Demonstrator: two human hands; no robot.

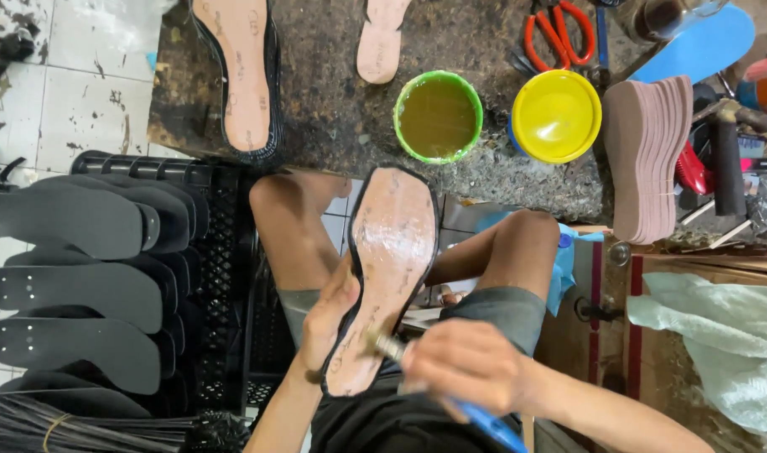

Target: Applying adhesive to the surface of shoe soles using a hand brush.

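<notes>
My left hand (pixel 329 315) grips the heel-side edge of a shoe sole (pixel 387 260), tan on its face with a black rim, held above my lap. My right hand (pixel 467 365) holds a brush with a blue handle (pixel 488 424); its bristle end (pixel 382 342) touches the tan face near the heel. The face looks glossy and wet. A green bowl of yellowish glue (pixel 438 116) stands on the stone worktop (pixel 333 101) just beyond the sole's toe.
A yellow bowl (pixel 556 115), a stack of tan insoles (pixel 647 159), red-handled scissors (pixel 558 29), a hammer (pixel 725 164) and two more soles (pixel 242 71) lie on the worktop. Black soles (pixel 73 285) are stacked on a black crate at left. Pale cloth (pixel 719 335) at right.
</notes>
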